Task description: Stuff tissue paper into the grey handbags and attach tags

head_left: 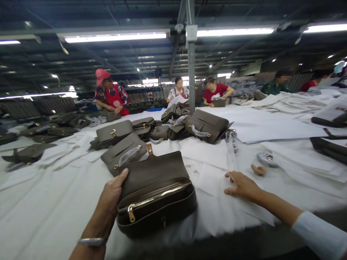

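My left hand (111,196) grips the left end of a taupe leather handbag (155,191) that lies at the near edge of the white-covered table (54,209). The bag's gold zipper faces me and its flap is folded back. My right hand (241,186) rests flat with fingers spread on a sheet of white wrapping paper (214,180) just right of the bag. It holds nothing.
Several more taupe handbags (168,128) are piled mid-table around a grey steel post (191,72). Stacks of white paper (284,126) cover the right side. Other bags (48,128) lie at far left. Several people work at the table's far side, one in a red apron (112,97).
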